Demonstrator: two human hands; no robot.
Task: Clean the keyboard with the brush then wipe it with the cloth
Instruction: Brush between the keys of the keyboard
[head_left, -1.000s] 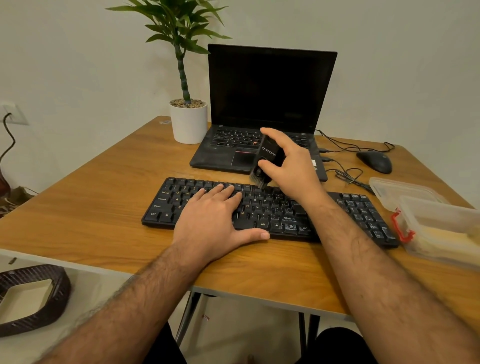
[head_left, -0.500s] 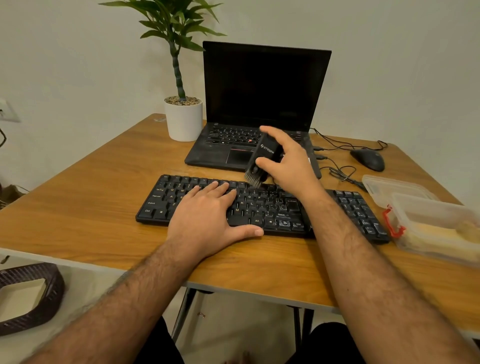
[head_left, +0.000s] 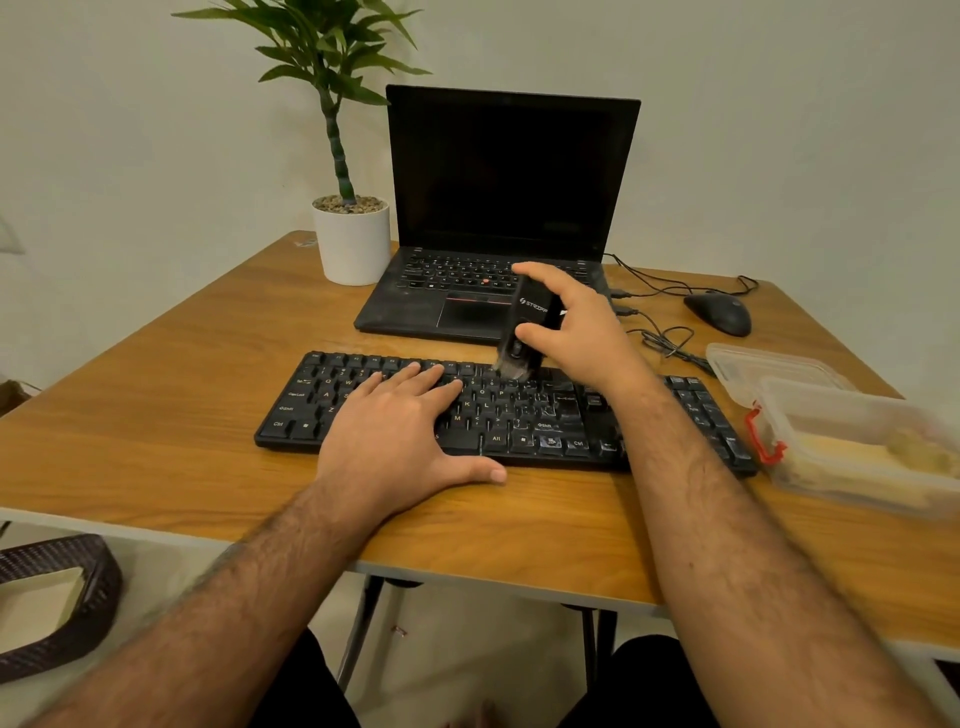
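A black keyboard (head_left: 540, 421) lies across the middle of the wooden table. My left hand (head_left: 400, 441) rests flat on its left-centre keys, fingers straight, thumb on the table in front of it. My right hand (head_left: 576, 327) grips a black brush (head_left: 527, 322) over the keyboard's top edge. The brush tilts, and its bristles touch the upper key rows right of centre. No cloth can be made out for sure; something pale lies inside the plastic box on the right.
An open black laptop (head_left: 498, 208) stands behind the keyboard, a potted plant (head_left: 350, 239) to its left. A mouse (head_left: 719, 312) and cables lie at the back right. A clear plastic box (head_left: 852, 441) and its lid (head_left: 769, 364) sit at the right edge. A dark woven basket (head_left: 57, 603) is lower left.
My right hand has kept the brush on the top key rows, with a slight shift. The left hand stays flat on the keyboard. The camera has shifted a little.
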